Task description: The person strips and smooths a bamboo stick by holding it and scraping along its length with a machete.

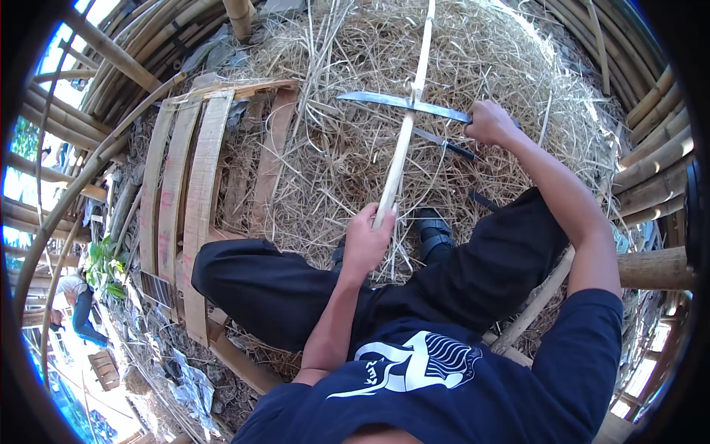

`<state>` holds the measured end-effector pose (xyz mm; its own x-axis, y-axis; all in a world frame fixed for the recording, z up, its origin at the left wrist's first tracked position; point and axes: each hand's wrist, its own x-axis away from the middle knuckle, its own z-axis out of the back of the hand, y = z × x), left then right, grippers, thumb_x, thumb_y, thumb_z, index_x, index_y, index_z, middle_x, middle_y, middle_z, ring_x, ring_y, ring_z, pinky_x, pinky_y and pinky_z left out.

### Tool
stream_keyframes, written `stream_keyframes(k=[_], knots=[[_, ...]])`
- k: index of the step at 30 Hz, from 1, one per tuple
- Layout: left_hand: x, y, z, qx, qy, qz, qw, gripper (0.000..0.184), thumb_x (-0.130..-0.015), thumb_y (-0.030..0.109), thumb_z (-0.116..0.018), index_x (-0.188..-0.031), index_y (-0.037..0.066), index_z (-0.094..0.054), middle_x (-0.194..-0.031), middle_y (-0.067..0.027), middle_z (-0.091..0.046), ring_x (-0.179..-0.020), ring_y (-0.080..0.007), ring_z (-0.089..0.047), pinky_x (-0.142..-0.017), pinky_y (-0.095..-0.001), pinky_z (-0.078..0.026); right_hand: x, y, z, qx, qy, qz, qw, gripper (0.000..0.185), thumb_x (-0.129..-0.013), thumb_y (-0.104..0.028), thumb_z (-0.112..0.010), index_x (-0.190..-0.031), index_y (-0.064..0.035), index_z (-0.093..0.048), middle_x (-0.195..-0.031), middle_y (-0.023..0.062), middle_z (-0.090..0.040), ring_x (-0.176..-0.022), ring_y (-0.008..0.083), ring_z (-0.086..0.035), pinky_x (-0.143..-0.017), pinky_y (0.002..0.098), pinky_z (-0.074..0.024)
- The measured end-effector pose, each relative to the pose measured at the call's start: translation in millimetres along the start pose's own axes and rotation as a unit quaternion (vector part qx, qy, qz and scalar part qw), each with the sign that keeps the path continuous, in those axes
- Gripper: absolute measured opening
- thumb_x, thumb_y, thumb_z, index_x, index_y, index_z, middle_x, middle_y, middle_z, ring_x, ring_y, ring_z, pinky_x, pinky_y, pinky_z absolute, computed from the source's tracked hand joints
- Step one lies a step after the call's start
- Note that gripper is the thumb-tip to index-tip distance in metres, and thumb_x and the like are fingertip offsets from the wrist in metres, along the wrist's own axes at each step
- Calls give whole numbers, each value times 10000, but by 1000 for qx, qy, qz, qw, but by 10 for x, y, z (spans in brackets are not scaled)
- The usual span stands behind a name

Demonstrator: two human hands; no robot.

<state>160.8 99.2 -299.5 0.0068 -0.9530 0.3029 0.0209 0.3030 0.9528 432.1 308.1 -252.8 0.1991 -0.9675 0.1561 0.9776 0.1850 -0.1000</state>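
Note:
My left hand (368, 238) is closed around the lower end of a long, pale bamboo strip (399, 152), which points away from me. My right hand (489, 123) grips the handle of a machete (373, 98). Its long blade lies crosswise against the strip, pointing left, well beyond my left hand. Just below that blade, a smaller knife with a dark handle (460, 151) rests on a thick layer of bamboo shavings (347, 155). Part of its blade is hidden by the strip.
A slatted wooden pallet (203, 159) lies on my left, beside my knee. Bamboo pole walls (654, 174) curve round both sides. Crumpled plastic (194, 385) litters the ground at lower left. Farther off on the left, another person (78, 303) bends over.

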Motion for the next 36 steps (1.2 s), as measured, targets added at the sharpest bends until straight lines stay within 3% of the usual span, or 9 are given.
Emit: stream_keyframes(k=[6, 11, 14, 16, 24, 27, 29, 32, 36], knots=[[10, 88, 120, -16, -4, 56, 998, 263, -948, 251, -609, -994, -7, -602, -619, 68, -456, -506, -4, -378, -437, -199, -285, 299, -457, -94, -62, -133, 88, 985, 250, -664, -150, -583, -808, 14, -705, -714, 208, -653, -693, 356, -662, -699, 418, -559], [22, -81, 86, -31, 7, 30, 999, 344, -938, 333, -621, -937, -12, -634, -602, 37, -496, -515, -36, -418, -448, -253, -326, 283, -532, -28, 137, -80, 199, 967, 220, -679, -185, -603, -834, -71, -711, -766, 143, -679, -739, 275, -673, -689, 396, -545], [90, 78, 95, 22, -10, 27, 999, 270, -952, 282, -610, -968, 13, -612, -617, 66, -465, -504, 1, -396, -427, -186, -278, -197, 81, 120, -27, -133, -58, 989, 159, -726, -152, -623, -793, -20, -681, -740, 125, -647, -655, 219, -627, -626, 343, -541], [39, 58, 9, 41, -8, 45, 998, 254, -953, 272, -610, -952, 18, -607, -607, 71, -459, -480, 3, -382, -410, -192, -266, -31, -79, 290, -14, -85, -45, 995, 174, -736, -136, -602, -782, 20, -666, -728, 149, -653, -648, 216, -634, -604, 358, -544], [3, 4, 122, -26, 13, 40, 999, 319, -940, 307, -614, -885, -7, -622, -593, 16, -523, -505, -39, -438, -449, -246, -339, 391, -705, -57, 34, -134, 208, 968, 195, -661, -150, -597, -763, -12, -689, -756, 184, -671, -716, 347, -668, -714, 425, -563], [64, -2, 84, -70, 19, 35, 997, 318, -934, 292, -620, -857, -16, -622, -588, -2, -528, -520, -68, -461, -463, -280, -366, 218, -488, 67, 65, -95, 172, 978, 195, -678, -180, -632, -774, -23, -696, -776, 176, -683, -725, 328, -677, -702, 437, -558], [61, -15, 42, -58, 9, 26, 998, 287, -943, 285, -612, -874, 7, -606, -581, 33, -485, -490, -36, -419, -431, -240, -314, -95, -89, 132, -35, -126, -72, 989, 232, -728, -195, -642, -858, -11, -700, -848, 191, -692, -791, 329, -683, -738, 423, -552], [2, 6, -23, 21, -22, 22, 999, 248, -958, 268, -594, -894, 29, -587, -582, 74, -438, -460, 1, -362, -399, -199, -258, -45, -1, 201, 31, -14, -13, 999, 231, -741, -181, -617, -850, 8, -692, -802, 183, -687, -733, 307, -680, -704, 415, -561], [-21, 23, 88, 6, 5, 36, 999, 260, -958, 278, -596, -897, 25, -586, -594, 76, -432, -459, 5, -351, -388, -202, -247, 138, -288, 113, 11, -112, -11, 994, 217, -691, -128, -574, -828, -17, -700, -770, 175, -677, -719, 317, -668, -748, 413, -556]])
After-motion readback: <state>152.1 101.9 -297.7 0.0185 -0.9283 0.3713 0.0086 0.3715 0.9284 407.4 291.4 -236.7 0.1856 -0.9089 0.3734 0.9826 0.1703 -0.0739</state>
